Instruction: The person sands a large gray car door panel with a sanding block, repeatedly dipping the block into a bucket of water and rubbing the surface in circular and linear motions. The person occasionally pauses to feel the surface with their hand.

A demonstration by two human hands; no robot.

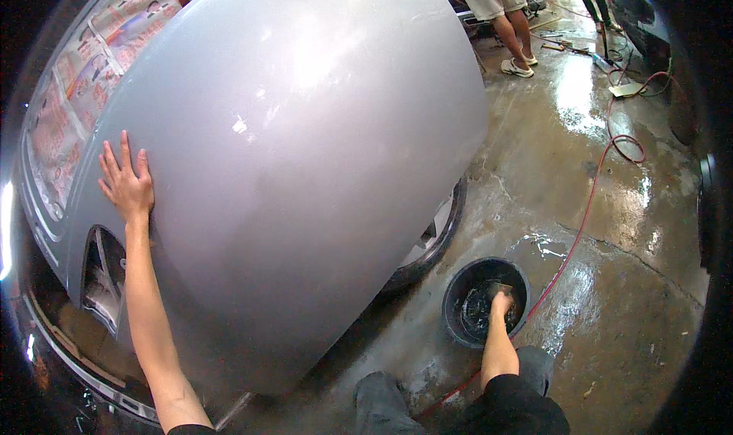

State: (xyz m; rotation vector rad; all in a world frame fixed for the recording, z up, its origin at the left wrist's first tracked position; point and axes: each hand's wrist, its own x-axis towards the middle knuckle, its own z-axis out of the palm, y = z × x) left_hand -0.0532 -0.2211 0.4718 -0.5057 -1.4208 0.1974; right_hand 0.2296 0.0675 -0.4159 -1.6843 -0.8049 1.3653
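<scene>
Left grip [130, 191] touches grey panel [305, 175] near printed sheets [149, 14].

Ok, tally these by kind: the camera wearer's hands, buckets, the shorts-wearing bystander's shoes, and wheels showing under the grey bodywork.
Hands: 2 (left hand on the grey bodywork, right hand inside the bucket)
Buckets: 1, black
Shoes: 2, whitish
Wheels: 1, partly hidden
Total: 6

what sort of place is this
Probably a car body workshop: a large curved silver-grey car panel, pink-and-white printed paper beside it, and a long thin red hose.
</scene>
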